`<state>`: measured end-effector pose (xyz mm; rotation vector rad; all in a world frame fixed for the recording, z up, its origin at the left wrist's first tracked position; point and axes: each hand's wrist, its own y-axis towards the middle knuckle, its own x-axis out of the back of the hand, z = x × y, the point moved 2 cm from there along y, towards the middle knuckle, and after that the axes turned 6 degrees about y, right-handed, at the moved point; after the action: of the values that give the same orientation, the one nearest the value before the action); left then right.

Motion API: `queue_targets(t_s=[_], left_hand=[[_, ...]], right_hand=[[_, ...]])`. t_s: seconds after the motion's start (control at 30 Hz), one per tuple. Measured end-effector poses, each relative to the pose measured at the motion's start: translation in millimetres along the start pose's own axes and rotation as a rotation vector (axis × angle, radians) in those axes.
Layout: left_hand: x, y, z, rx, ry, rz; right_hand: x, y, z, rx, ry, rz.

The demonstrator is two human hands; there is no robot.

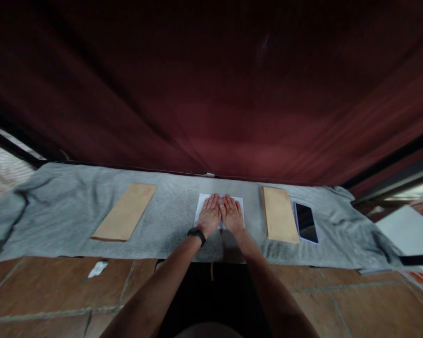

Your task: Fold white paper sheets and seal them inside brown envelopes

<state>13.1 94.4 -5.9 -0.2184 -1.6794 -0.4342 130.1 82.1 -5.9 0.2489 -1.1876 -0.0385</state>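
Observation:
My left hand (209,215) and my right hand (232,214) lie flat side by side, fingers stretched out, pressing on a white sheet of paper (201,203) in the middle of a grey cloth (169,220). A black band sits on my left wrist. To the left lies a brown envelope (126,211), apart from my hands. To the right lies a stack of brown envelopes (279,214), with a dark phone (306,222) next to it.
A dark red curtain (211,94) hangs behind the cloth. Brown floor tiles (56,291) lie in front, with a small white scrap (97,269) on them. White sheets (409,230) sit at the far right.

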Motion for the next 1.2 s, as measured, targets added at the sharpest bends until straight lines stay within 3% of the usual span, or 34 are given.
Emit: queue_targets(t_s=[0.33,0.8,0.9,0.97,1.1,1.2], left_hand=[[-1.4,-13,19,0.164,0.009,-0.035],[14.6,-47,42,0.286,0.048,-0.067],[22.4,-51,35,0.281,0.034,-0.093],[25.6,-57,21,0.185,0.004,-0.122],[20.8,-80,-16,-0.060,-0.066,-0.117],[14.9,-99,-25,-0.075,-0.040,-0.104]], right_hand=[[1,-18,-36,-0.048,-0.088,-0.229],[16,-44,-59,-0.183,-0.168,-0.254],[22,-50,-51,-0.178,-0.140,-0.291],[23,-56,-35,-0.110,-0.095,-0.275],[13,-77,6,0.097,0.011,-0.115],[7,-95,19,0.125,-0.006,-0.072]])
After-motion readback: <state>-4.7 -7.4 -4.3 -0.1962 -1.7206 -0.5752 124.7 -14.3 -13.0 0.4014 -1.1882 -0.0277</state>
